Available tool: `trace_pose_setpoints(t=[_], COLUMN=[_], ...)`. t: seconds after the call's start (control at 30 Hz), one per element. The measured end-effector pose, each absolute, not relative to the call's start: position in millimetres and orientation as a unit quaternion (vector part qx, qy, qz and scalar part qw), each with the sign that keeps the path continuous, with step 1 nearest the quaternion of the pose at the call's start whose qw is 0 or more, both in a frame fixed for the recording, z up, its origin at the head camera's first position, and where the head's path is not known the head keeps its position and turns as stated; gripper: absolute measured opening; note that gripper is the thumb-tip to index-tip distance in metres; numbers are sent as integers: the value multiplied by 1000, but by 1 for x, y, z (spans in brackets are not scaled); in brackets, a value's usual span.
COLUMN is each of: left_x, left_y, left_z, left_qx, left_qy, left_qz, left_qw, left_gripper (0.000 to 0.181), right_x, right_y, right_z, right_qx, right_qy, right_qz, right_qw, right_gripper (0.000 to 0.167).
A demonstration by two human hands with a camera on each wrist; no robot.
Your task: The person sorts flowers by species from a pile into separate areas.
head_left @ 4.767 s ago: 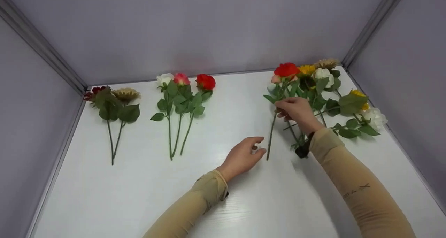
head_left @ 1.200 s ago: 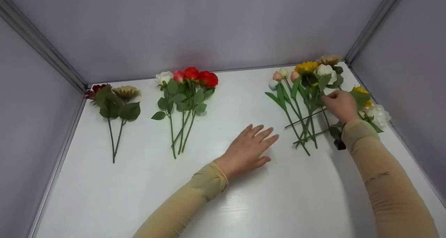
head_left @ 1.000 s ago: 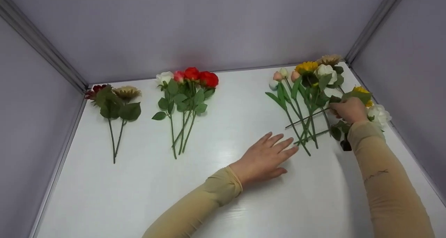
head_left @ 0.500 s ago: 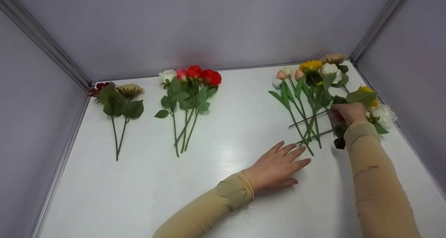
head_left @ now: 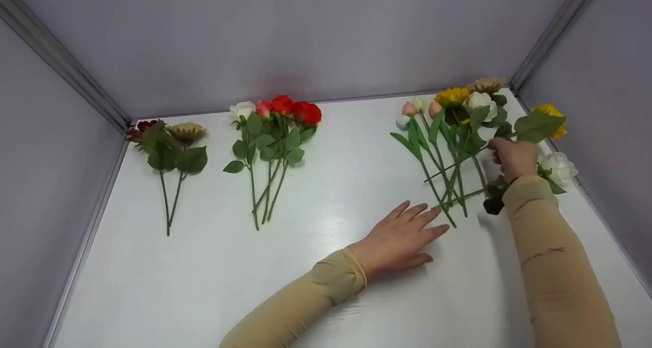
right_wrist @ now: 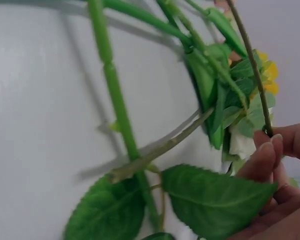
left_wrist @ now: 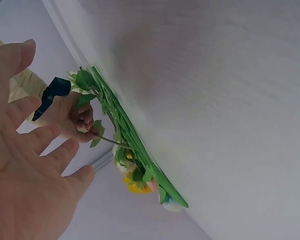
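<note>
In the head view my right hand (head_left: pixel 515 157) pinches the stem of a yellow sunflower (head_left: pixel 559 129) with a broad green leaf, at the right of the table. The right wrist view shows that thin stem (right_wrist: pixel 252 60) between thumb and fingertips, above the other stems. Beneath and beside it lie pale tulips (head_left: pixel 435 108), another sunflower (head_left: pixel 452 95), a white rose (head_left: pixel 481 103) and a beige flower (head_left: pixel 486 85). A second white rose (head_left: pixel 559 168) lies right of my wrist. My left hand (head_left: pixel 400 241), fingers spread and palm down, holds nothing near the tulips' stem ends.
Red, pink and white roses (head_left: pixel 307 113) lie grouped at the back middle of the white table (head_left: pixel 204 287). A beige flower (head_left: pixel 187 132) and a dark red one (head_left: pixel 147 127) lie at the left. Grey walls (head_left: pixel 326 37) close off the back and sides.
A red rose went from the right heap to the middle group. My right hand then took the sunflower's stem and raised its head up and right. My left hand moved right and spread its fingers.
</note>
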State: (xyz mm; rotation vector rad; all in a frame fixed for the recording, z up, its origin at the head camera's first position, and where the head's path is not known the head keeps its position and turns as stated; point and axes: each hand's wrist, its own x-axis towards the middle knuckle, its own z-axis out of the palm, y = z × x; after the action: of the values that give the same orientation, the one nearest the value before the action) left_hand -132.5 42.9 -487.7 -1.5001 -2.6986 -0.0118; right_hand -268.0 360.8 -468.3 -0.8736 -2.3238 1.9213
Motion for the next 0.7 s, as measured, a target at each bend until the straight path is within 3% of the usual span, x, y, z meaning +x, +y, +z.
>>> trace_pose_setpoints(t=[0.13,0.37,0.7], left_x=[-137,-149,-159], left_y=[36,6,-39], left_z=[-483,-479,-482], left_qx=[-468,-372,-148], left_qy=[-881,-905,-858], left_qz=[-41,-194,-487], left_qw=[48,77,-64], left_gripper=[64,46,39], right_x=[-271,-267,-245], right_y=[352,300,207], right_z=[-461,-452,-473], right_qx=[-243,-133,-3], right_qy=[-770,-794,-780], right_qz=[589,590,626], right_qw=[25,55,8], right_gripper=[20,35,39])
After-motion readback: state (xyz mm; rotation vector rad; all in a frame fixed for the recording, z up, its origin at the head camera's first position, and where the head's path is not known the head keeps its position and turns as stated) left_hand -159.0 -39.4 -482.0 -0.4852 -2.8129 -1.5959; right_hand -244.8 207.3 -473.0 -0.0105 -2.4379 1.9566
